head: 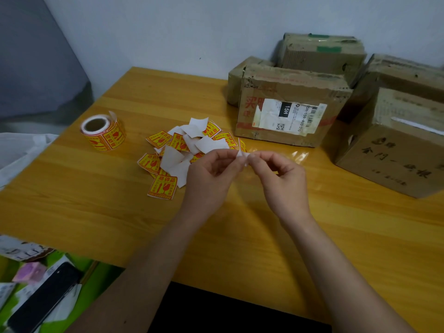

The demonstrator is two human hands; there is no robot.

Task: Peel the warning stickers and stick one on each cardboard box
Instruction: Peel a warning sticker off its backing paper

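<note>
above the table (96, 200), left hand (211, 171), right hand (278, 174), both hands pinched on 1 sticker (241, 155)

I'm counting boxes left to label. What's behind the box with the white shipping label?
Behind the labelled box stand a smaller box and a green-taped box; their lower parts are hidden.

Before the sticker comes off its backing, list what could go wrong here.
1. Both hands, left and right, pinch one small sticker by its edges; it may curl and stick to itself or to a finger.
2. The pile mixes spent white backings with unpeeled stickers, so the next grab may be an empty backing.
3. The nearest box already carries a shipping label; a hasty press could cover it.
</note>
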